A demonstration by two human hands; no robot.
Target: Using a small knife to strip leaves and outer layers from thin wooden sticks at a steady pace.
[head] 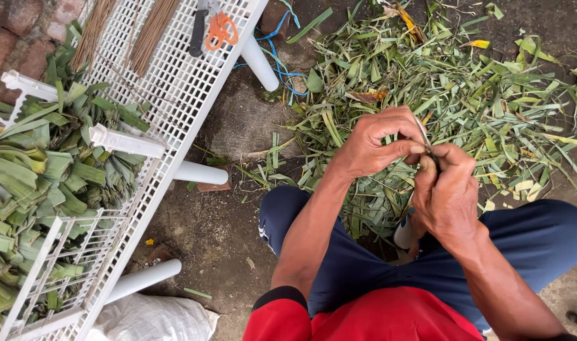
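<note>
My left hand (378, 142) and my right hand (447, 189) meet above my knees, fingers pinched together around a thin dark strip (424, 140) that stands up between them. What the strip is made of I cannot tell. Both hands grip it; the thumbs and forefingers touch. Below the hands lies a wide heap of cut green leaf scraps (440, 88) on the ground. My legs in dark blue shorts (364, 265) frame the hands.
A white slatted plastic rack (175, 82) lies tilted at left, with orange-handled scissors (219, 28), a dark knife and bundles of thin sticks (151, 31) on it. Folded green leaves (36, 183) are stacked under it. A white sack (153, 319) lies at the bottom.
</note>
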